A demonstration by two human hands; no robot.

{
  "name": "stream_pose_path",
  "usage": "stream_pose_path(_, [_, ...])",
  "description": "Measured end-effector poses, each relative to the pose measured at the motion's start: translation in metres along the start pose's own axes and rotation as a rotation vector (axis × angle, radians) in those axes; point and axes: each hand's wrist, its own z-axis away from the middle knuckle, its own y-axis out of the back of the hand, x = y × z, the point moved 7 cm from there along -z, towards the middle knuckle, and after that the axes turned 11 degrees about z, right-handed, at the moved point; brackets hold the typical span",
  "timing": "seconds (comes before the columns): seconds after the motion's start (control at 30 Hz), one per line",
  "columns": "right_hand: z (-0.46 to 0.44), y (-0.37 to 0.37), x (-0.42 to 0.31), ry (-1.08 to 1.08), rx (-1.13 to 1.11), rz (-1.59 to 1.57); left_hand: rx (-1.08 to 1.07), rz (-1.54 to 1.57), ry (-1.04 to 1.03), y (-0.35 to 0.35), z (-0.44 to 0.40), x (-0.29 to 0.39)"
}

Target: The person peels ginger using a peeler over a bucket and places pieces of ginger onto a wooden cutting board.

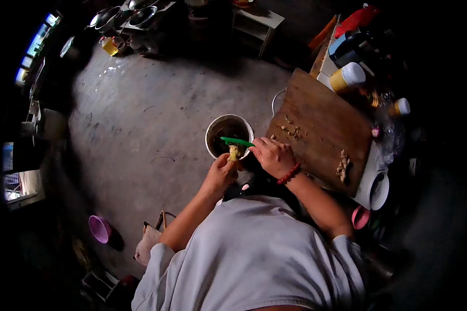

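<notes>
My left hand (224, 170) is closed round a pale yellow piece of ginger (234, 152), held upright at the near rim of a white bucket (209, 136). In my right hand (273, 155) is the handle of a green peeler (237, 141), whose far end reaches over the bucket and lies against or just above the top of the ginger. Dark contents show inside the bucket. A red bead bracelet circles my right wrist. Small ginger bits (291, 129) and a larger ginger root (342, 166) lie on a brown wooden board (321, 116) to the right.
Beyond the board stand a yellow jar with a white lid (347, 76), plastic bags and a white bowl (379, 191). A purple basin (99, 229) sits on the floor at the lower left. Pots (142, 17) and a small white shelf (264, 18) are at the back.
</notes>
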Motion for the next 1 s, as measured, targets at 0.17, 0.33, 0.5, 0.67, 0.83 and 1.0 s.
stream_pose_path(0.17, [0.001, -0.049, 0.028, 0.154, 0.069, 0.073, 0.007, -0.312, -0.247, 0.017, 0.014, 0.012])
stream_pose_path(0.33, [-0.007, -0.013, -0.023, 0.397, 0.121, 0.235, 0.023, -0.264, -0.168, 0.025, 0.014, 0.006])
stream_pose_path(0.5, [0.004, -0.046, 0.009, 0.398, 0.248, 0.253, 0.032, -0.213, -0.156, 0.027, 0.015, 0.011])
stream_pose_path(0.67, [-0.003, -0.022, -0.025, 0.226, -0.106, 0.192, 0.124, 0.139, -0.067, 0.028, 0.012, 0.013])
stream_pose_path(0.83, [0.016, -0.041, -0.03, 0.339, 0.102, -0.146, 0.118, 0.29, -0.107, 0.016, 0.01, 0.012])
stream_pose_path(1.0, [0.0, -0.014, -0.033, 0.324, 0.039, -0.048, 0.137, 0.318, -0.057, 0.015, 0.003, 0.001])
